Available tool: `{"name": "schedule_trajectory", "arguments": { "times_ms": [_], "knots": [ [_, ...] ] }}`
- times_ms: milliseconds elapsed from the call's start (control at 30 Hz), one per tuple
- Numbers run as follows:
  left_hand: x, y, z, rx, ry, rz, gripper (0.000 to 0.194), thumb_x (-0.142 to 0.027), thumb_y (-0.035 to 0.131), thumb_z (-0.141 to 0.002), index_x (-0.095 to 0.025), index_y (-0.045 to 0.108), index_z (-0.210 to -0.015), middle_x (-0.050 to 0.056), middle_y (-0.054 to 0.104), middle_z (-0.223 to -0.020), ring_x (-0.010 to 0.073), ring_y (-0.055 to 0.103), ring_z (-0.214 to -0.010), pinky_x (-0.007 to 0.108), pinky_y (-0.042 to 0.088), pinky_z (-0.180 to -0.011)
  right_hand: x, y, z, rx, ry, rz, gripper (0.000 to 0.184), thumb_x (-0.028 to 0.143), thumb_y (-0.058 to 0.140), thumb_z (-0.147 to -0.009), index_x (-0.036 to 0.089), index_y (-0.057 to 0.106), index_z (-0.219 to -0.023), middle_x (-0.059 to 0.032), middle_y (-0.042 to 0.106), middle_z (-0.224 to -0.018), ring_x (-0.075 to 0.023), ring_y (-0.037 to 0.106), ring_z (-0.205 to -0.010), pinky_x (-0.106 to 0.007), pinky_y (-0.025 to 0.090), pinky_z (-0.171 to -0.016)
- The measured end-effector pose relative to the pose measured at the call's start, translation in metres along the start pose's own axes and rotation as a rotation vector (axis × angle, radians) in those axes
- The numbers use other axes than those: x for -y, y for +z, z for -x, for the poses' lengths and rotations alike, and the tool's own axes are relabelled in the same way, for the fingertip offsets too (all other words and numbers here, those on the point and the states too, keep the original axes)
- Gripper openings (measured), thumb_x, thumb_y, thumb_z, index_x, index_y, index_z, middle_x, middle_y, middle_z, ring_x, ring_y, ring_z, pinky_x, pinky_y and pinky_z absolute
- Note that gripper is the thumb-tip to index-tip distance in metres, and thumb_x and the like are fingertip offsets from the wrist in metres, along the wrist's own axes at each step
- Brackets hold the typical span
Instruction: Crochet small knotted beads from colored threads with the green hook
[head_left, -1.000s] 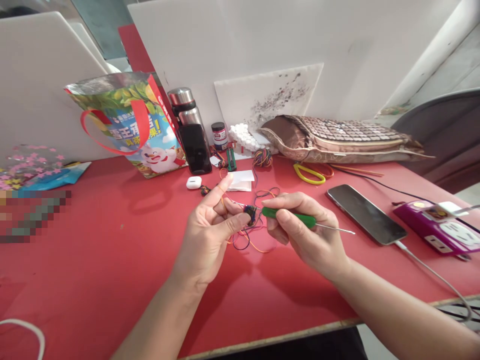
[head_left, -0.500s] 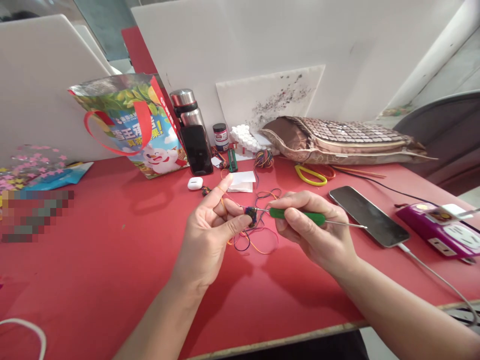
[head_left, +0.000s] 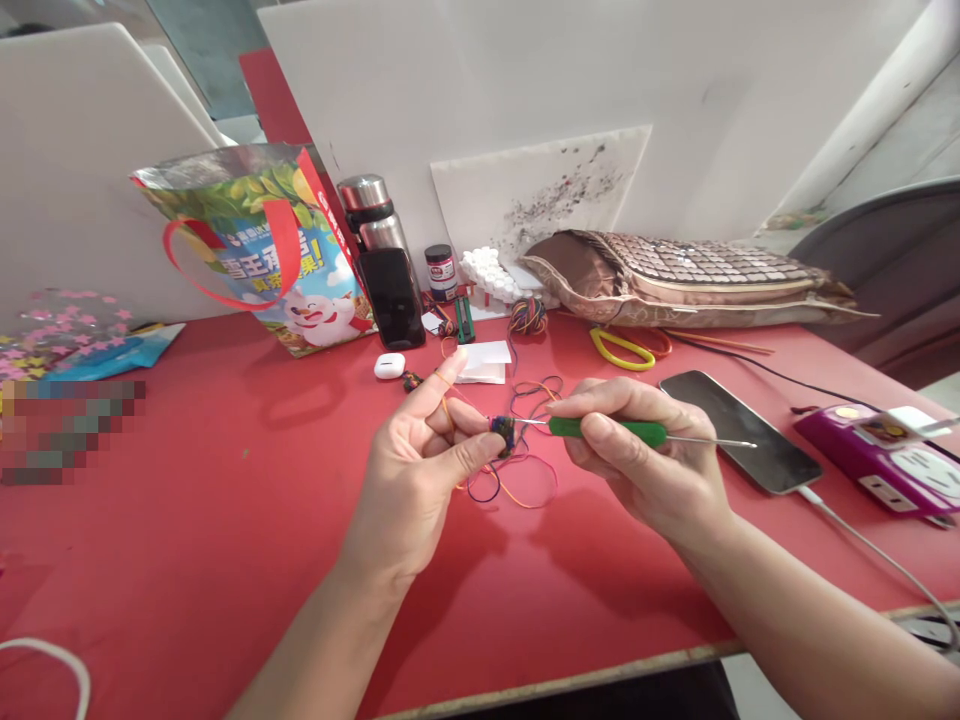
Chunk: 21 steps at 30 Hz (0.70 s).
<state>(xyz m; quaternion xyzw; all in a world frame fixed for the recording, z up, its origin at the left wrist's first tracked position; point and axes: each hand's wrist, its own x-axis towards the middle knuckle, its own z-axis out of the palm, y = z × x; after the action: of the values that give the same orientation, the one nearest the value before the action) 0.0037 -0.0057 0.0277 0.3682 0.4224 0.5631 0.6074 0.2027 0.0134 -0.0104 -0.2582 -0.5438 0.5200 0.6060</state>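
Observation:
Between thumb and fingers, my left hand (head_left: 420, 450) pinches a small dark multicolored piece of crochet (head_left: 503, 437). An orange strand of yarn runs over its raised index finger. My right hand (head_left: 645, 455) grips the green handle of a double-ended crochet hook (head_left: 607, 430). One thin metal end points left and meets the crochet piece at its upper edge; whether yarn is looped on it is too small to tell. The other metal end sticks out to the right over the phone. Loose multicolored yarn (head_left: 536, 485) lies in curls on the table beneath the hands.
On the red table (head_left: 247, 560) are a white earphone case (head_left: 389, 366), folded white paper (head_left: 484, 362), a yarn ball (head_left: 528, 316) and yellow-handled scissors (head_left: 622, 350). A charging phone (head_left: 739, 430) and purple power strip (head_left: 877, 460) lie right. Behind stand a bag (head_left: 277, 250) and a steel flask (head_left: 375, 215).
My right hand has shifted slightly to the right, drawing the crochet hook a little away from the piece. My left hand stays almost in place.

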Motion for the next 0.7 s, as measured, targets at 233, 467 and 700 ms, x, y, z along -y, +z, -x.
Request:
{"name": "schedule_trajectory", "arguments": {
  "times_ms": [233,467,700],
  "knots": [
    [0.000,0.000,0.001,0.013,0.001,-0.014,0.081,-0.012,0.098,-0.068,-0.024,0.073,-0.144,-0.004,0.072,-0.074,0.0084,0.064,-0.067,0.016,0.053,-0.065,0.003,-0.005,-0.001,0.022,-0.006,-0.004,0.014,0.033,0.083,-0.095,0.021,0.089,-0.098,-0.0035,0.064,-0.070,-0.0113,0.049,-0.055,-0.025,0.038,-0.046],
    [-0.001,-0.001,0.002,0.090,-0.030,-0.011,0.076,-0.014,0.099,-0.069,-0.028,0.076,-0.140,-0.004,0.070,-0.074,0.0076,0.060,-0.063,0.016,0.050,-0.059,0.014,-0.007,-0.009,0.059,0.038,-0.069,0.018,0.036,0.087,-0.090,0.018,0.089,-0.089,-0.0019,0.058,-0.060,-0.0104,0.041,-0.049,-0.026,0.029,-0.042],
    [0.000,0.001,0.004,0.110,-0.052,0.006,0.070,-0.012,0.098,-0.068,-0.028,0.080,-0.135,-0.003,0.070,-0.072,0.0089,0.058,-0.065,0.018,0.049,-0.061,0.021,-0.006,-0.013,0.048,0.110,-0.111,0.023,0.040,0.093,-0.082,0.017,0.087,-0.080,-0.0011,0.055,-0.056,-0.0094,0.037,-0.046,-0.025,0.022,-0.041]
  ]
}}
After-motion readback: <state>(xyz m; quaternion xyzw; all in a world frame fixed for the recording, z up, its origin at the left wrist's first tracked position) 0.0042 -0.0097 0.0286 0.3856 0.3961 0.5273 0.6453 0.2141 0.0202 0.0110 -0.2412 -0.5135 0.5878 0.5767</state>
